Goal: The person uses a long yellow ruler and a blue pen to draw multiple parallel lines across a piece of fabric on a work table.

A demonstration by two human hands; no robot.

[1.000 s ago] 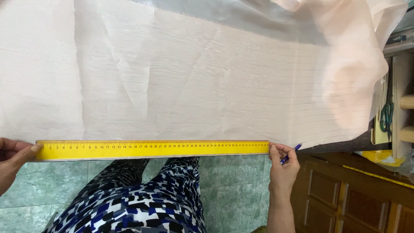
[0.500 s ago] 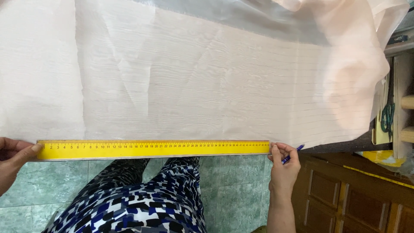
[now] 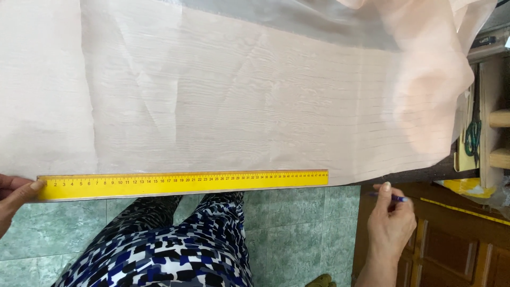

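Note:
A long yellow ruler (image 3: 183,184) lies along the near edge of a sheer pale peach fabric (image 3: 239,101) spread over a table. My left hand (image 3: 15,199) presses the ruler's left end with its fingers. My right hand (image 3: 392,219) sits a little to the right of the ruler's right end, apart from it, and holds a blue pen (image 3: 392,197) pointing left below the fabric's edge.
The fabric bunches up at the far right (image 3: 435,79). Wooden shelving (image 3: 494,127) with green-handled scissors (image 3: 472,139) stands at the right, a brown wooden cabinet (image 3: 457,250) below it. Green tiled floor (image 3: 297,228) and my patterned trousers (image 3: 175,250) show beneath the table edge.
My right hand with the pen has drawn away from the ruler's right end, moving right and slightly down. The ruler and left hand stay put.

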